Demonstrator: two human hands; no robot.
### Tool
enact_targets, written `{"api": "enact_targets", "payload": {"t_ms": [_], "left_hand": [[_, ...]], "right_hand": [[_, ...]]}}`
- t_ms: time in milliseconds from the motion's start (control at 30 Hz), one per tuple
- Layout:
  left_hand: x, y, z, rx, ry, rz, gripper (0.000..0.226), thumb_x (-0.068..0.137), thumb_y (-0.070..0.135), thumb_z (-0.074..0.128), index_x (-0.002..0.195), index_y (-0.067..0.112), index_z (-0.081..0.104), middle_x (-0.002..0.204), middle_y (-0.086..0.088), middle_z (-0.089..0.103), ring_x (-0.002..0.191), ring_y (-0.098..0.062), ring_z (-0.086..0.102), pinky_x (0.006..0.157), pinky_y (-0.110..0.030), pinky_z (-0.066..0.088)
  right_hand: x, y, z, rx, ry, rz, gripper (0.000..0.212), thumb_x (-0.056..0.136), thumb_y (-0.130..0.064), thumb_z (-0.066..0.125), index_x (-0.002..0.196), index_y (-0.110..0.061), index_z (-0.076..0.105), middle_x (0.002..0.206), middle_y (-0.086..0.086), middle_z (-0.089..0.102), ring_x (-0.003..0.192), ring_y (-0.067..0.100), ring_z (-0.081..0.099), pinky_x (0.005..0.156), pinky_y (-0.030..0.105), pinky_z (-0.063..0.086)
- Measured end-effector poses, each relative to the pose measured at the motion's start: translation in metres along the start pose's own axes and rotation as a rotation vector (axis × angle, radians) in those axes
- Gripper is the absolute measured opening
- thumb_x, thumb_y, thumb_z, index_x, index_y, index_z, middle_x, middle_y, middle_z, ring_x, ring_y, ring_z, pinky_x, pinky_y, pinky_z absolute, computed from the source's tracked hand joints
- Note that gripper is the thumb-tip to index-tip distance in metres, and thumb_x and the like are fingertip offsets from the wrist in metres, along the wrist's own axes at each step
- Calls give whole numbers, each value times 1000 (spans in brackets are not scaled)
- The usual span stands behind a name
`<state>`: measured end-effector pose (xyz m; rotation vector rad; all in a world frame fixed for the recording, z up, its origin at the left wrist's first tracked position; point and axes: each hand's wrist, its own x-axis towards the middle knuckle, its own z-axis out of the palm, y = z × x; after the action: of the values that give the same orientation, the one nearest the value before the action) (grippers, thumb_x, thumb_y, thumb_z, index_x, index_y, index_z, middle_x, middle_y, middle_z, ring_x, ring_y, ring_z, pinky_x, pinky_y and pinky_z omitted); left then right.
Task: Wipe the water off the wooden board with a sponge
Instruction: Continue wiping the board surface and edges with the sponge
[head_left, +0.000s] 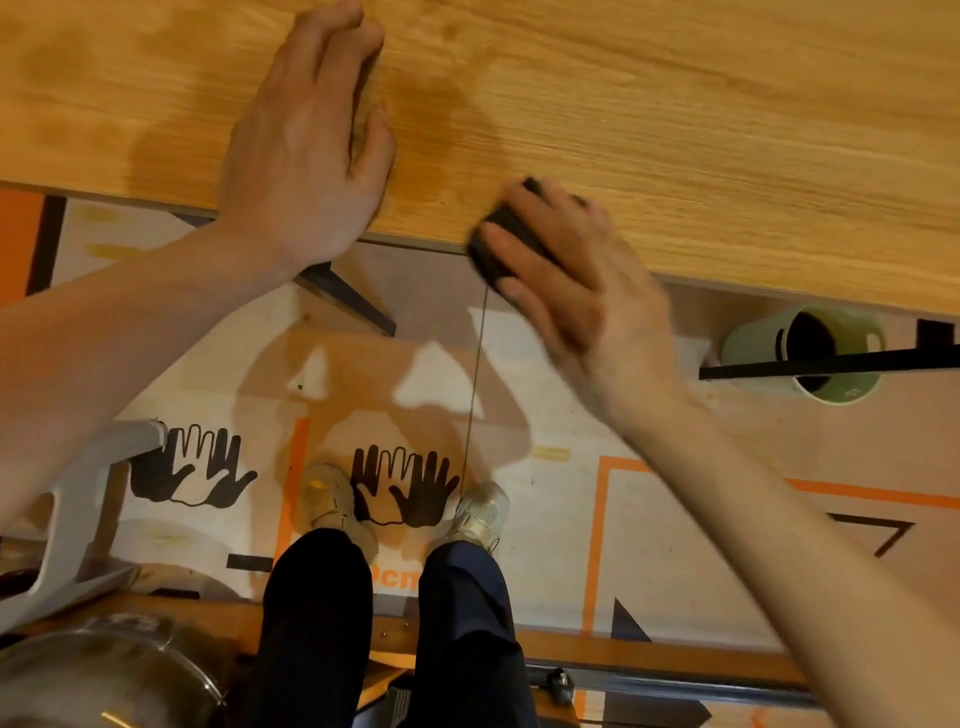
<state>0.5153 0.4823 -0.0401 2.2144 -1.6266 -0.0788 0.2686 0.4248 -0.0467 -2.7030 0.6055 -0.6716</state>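
A wooden board (675, 114) fills the top of the head view, its near edge running from left to right and sloping down. Dark wet patches (441, 130) spread over its left and middle part. My left hand (306, 145) lies flat on the board with straight fingers, beside the wet patch. My right hand (566, 270) grips a dark sponge (498, 244) at the board's near edge, with the sponge partly over the edge. A thin stream of water (475, 374) runs down from the sponge toward the floor.
Below the board lies a floor mat (571, 441) with black handprints and orange lines. A green cup-like bin (810, 353) sits under the board at right. My legs and shoes (405, 509) stand in the middle. A metal pot (104, 670) and a white chair (78, 493) are at left.
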Motion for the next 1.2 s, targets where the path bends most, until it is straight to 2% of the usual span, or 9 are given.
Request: {"api": "enact_targets", "payload": {"t_ms": [133,233,400,467,533,600,867,1033,1200], "left_hand": [[0,0,-1,-15,-2,-10,54,107,33,31,151,4,38,158,-15,33,141,-32,41,103,-40,41],[0,1,-1,-14,-5,-7,53,107,32,32,152,4,37,159,-15,32,144,-30,37,109,-39,38],[1,0,-2,-16,-9,2,52,108,30,34,151,2,37,159,-16,32,146,-32,35,117,-41,33],[3,-4,-4,-68,-45,28,51,109,30,37,151,2,35,159,-16,30,146,-31,34,118,-30,31],[5,-12,-9,-160,-90,37,50,109,27,40,152,1,34,159,-15,28,146,-27,32,112,-5,20],[3,-27,-19,-206,-104,43,49,109,26,42,152,3,35,158,-15,30,145,-24,32,104,5,12],[-11,-116,-57,-118,-97,17,54,105,32,38,152,6,35,154,-20,35,142,-32,37,116,-34,28],[-10,-130,-54,-116,-54,-16,51,106,30,37,151,5,38,157,-17,35,144,-30,36,116,-27,25],[-11,-131,-52,-113,-20,10,48,109,24,35,151,0,37,153,-21,38,142,-30,38,115,-17,23]], "right_hand": [[-44,45,-50,-75,-38,102,34,98,-6,57,132,-5,55,142,19,47,136,36,43,111,57,34],[-40,36,-38,-123,27,115,35,94,-3,62,129,-6,59,139,18,51,132,36,47,106,57,39],[12,-5,14,-97,35,-168,29,96,-2,59,123,-8,65,135,14,57,130,34,50,109,50,40],[7,5,2,-102,-37,-210,32,96,2,58,126,-7,63,138,14,54,133,33,47,110,50,39],[-12,23,-21,-129,-65,-148,36,93,6,60,127,-4,61,139,16,52,134,34,46,109,53,39],[-28,34,-39,-155,-77,-63,39,89,11,63,125,-3,61,137,19,53,133,36,47,106,57,40],[-5,10,-5,-204,-8,-145,31,95,5,58,123,-6,65,134,14,57,130,34,50,109,50,40],[37,-30,44,-160,88,-239,27,98,-3,57,122,-10,66,132,8,61,125,30,55,100,46,49],[82,-85,101,-124,164,-260,26,101,-11,51,116,-15,72,125,6,66,120,30,60,102,44,48]]}}
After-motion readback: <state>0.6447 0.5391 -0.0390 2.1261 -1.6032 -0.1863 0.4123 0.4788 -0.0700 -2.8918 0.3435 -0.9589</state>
